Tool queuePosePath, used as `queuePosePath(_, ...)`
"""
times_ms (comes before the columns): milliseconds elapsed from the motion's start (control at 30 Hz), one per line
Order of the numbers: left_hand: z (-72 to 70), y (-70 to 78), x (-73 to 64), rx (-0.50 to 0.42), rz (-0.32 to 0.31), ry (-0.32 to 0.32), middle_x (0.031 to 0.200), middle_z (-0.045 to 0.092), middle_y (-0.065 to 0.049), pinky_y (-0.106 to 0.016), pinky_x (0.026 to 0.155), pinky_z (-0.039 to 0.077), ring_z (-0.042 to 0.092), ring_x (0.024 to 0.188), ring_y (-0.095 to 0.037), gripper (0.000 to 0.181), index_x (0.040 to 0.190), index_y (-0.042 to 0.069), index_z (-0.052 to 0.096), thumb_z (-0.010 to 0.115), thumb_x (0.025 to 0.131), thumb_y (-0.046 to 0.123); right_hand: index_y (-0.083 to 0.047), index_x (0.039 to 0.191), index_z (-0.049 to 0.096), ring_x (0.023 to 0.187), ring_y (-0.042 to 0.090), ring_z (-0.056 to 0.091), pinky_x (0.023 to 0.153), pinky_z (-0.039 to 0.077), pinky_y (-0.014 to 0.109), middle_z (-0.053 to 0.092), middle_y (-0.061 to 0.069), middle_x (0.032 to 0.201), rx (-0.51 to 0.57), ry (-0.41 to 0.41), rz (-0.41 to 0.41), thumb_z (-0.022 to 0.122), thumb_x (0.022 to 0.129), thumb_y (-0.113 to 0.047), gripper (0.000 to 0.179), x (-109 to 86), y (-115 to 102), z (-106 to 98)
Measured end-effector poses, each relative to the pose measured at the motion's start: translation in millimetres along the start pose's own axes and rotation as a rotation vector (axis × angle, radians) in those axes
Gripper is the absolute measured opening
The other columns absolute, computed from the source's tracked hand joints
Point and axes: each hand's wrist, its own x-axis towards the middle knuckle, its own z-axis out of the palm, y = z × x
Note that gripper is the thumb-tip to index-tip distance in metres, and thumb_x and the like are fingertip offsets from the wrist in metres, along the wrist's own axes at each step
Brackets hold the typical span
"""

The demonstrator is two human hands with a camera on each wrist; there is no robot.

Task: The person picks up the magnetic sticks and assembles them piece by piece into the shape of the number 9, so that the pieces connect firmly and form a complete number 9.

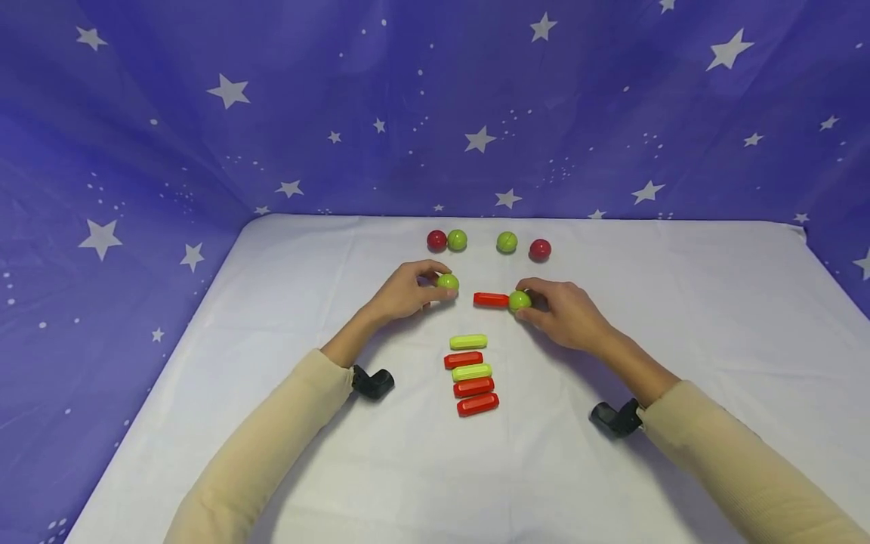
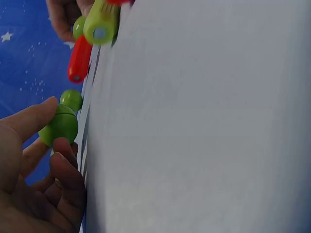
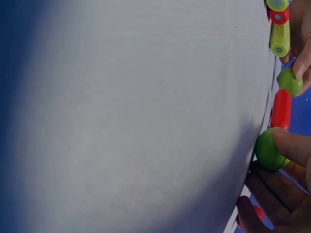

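My left hand point(image 1: 408, 293) pinches a green ball point(image 1: 448, 282) between thumb and fingers; in the left wrist view a seam line crosses this ball point(image 2: 59, 128). To its right, my right hand point(image 1: 569, 316) grips another green ball point(image 1: 519, 301). A red rod point(image 1: 491, 300) extends leftward from that second ball, end against it, pointing toward the left hand's ball with a gap between. The right wrist view shows the rod point(image 3: 281, 109) meeting the gripped ball point(image 3: 268, 149). Nearer me lie a yellow-green rod point(image 1: 468, 341) and several more red and yellow-green rods point(image 1: 473, 387), roughly stacked in a column.
Along the back of the white-covered table point(image 1: 306, 257) sit a red ball point(image 1: 437, 241) touching a green ball point(image 1: 458, 239), another green ball point(image 1: 506, 242) and a red ball point(image 1: 540, 250). A blue star-patterned cloth point(image 1: 408, 166) hangs behind. Black wrist cameras point(image 1: 373, 383) jut from both sleeves.
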Motion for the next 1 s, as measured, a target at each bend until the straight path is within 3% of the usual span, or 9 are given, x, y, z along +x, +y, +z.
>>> queuePosePath(300, 10.1, 8.2, -1.5, 0.017, 0.023, -0.053, 0.107, 0.063, -0.008, -0.027, 0.053, 0.048, 0.057, 0.068, -0.019, 0.04, 0.121, 0.008, 0.064, 0.078, 0.086, 0.02, -0.005, 0.123, 0.064, 0.089, 0.027, 0.057, 0.085, 0.047, 0.047, 0.068, 0.009, 0.105, 0.001, -0.011, 0.01, 0.074, 0.089, -0.013, 0.036, -0.8, -1.3, -2.9)
queuePosePath(467, 14.6, 9.7, 0.0, 0.088, 0.075, -0.068, 0.105, 0.065, -0.005, -0.031, 0.079, 0.048, 0.057, 0.09, -0.02, 0.039, 0.119, 0.008, 0.066, 0.079, 0.085, 0.021, -0.005, 0.123, 0.064, 0.09, 0.027, 0.058, 0.087, 0.048, 0.048, 0.069, 0.009, 0.105, 0.004, -0.003, 0.005, 0.075, 0.088, -0.013, 0.037, -0.9, -0.4, -2.3)
queuePosePath(567, 16.4, 9.4, 0.8, 0.103, 0.085, -0.072, 0.104, 0.065, -0.005, -0.034, 0.087, 0.044, 0.056, 0.096, -0.022, 0.038, 0.118, 0.008, 0.066, 0.08, 0.085, 0.021, -0.005, 0.122, 0.065, 0.09, 0.027, 0.058, 0.088, 0.047, 0.048, 0.069, 0.008, 0.105, 0.013, -0.001, -0.005, 0.075, 0.088, -0.012, 0.036, -0.9, -0.4, -1.7)
queuePosePath(800, 17.7, 7.9, 1.4, 0.104, 0.092, -0.078, 0.106, 0.065, -0.006, -0.034, 0.088, 0.044, 0.055, 0.098, -0.022, 0.038, 0.118, 0.008, 0.066, 0.079, 0.085, 0.02, -0.006, 0.122, 0.065, 0.087, 0.026, 0.056, 0.084, 0.047, 0.045, 0.068, 0.007, 0.103, 0.007, 0.001, -0.003, 0.075, 0.088, -0.013, 0.036, 0.1, 0.5, -0.3)
queuePosePath(1000, 18.3, 6.8, 2.0, 0.095, 0.089, -0.086, 0.108, 0.065, -0.006, -0.034, 0.088, 0.045, 0.055, 0.1, -0.022, 0.039, 0.121, 0.007, 0.065, 0.078, 0.086, 0.02, -0.006, 0.123, 0.064, 0.09, 0.026, 0.057, 0.088, 0.047, 0.048, 0.069, 0.008, 0.105, 0.004, -0.003, 0.0, 0.074, 0.089, -0.013, 0.036, 0.4, 1.6, -0.6)
